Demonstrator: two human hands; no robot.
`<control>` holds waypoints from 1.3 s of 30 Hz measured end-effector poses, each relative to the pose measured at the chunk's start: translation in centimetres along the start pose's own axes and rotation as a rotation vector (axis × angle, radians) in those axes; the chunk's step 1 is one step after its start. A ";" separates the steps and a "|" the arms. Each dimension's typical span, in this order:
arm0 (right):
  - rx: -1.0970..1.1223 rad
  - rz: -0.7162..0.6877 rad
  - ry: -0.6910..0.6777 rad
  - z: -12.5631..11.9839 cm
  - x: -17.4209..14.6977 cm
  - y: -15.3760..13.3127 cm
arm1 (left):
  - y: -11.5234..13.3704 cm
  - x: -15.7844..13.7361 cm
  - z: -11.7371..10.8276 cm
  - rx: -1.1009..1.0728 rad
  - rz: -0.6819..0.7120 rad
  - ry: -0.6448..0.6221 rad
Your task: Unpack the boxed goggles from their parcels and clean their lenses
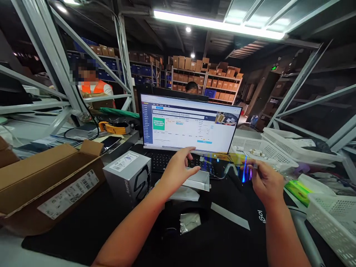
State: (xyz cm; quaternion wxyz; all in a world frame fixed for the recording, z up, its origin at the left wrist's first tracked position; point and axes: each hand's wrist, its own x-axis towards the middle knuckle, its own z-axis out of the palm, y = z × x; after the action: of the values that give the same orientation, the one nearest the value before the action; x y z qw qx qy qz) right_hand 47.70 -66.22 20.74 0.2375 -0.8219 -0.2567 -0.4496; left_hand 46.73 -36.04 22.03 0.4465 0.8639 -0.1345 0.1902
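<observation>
In my right hand [267, 180] is a pair of glasses [246, 171] with shiny, rainbow-tinted lenses and a clear nose bridge. My fingers pinch its right edge above the keyboard's right end. My left hand [182, 165] hovers in front of the monitor, thumb and fingers apart, with nothing in it. Below that hand lies an open silver box tray [197, 181], partly hidden by it. A grey printed box [128, 176] stands to the left of my left forearm. On the dark mat are a small clear packet [190, 222] and a pale strip [230, 216].
The lit monitor [189, 126] stands behind the black keyboard [161, 162]. An open cardboard box [66, 185] occupies the left side. White baskets [330, 218] and a green-yellow packet [299, 192] are at right. A person in an orange vest [96, 87] is beyond the metal frame.
</observation>
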 end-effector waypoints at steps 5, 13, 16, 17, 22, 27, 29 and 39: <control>0.185 0.133 -0.059 0.9 -0.4 0.4 | 0.8 -0.6 0.8 -0.073 0.114 -0.015; 0.383 0.242 -0.139 1.8 -0.4 0.4 | 2.5 -1.9 0.1 0.013 0.267 0.112; 0.359 0.236 -0.143 1.7 -0.4 0.4 | 2.5 -2.3 0.0 0.030 0.297 0.119; 0.360 0.238 -0.151 1.7 -0.4 0.4 | 2.6 -2.4 0.0 0.033 0.304 0.115; 0.385 0.266 -0.172 1.6 -0.2 0.3 | 2.9 -2.8 -0.1 0.064 0.339 0.115; 0.400 0.258 -0.186 1.8 0.1 0.1 | 3.2 -3.1 0.1 0.075 0.345 0.121; 0.412 0.282 -0.200 1.9 0.0 0.6 | 3.0 -3.1 0.2 0.032 0.293 0.114; 0.631 0.685 -0.150 -1.3 -0.4 6.2 | 4.5 -1.7 8.0 0.488 0.271 -0.725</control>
State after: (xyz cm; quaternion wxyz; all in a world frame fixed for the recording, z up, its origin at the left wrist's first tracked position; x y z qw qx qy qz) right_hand 50.65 -71.80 20.00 0.5912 -0.7772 -0.1112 -0.1848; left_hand 45.09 -45.06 20.22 0.1252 0.9293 -0.3451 -0.0415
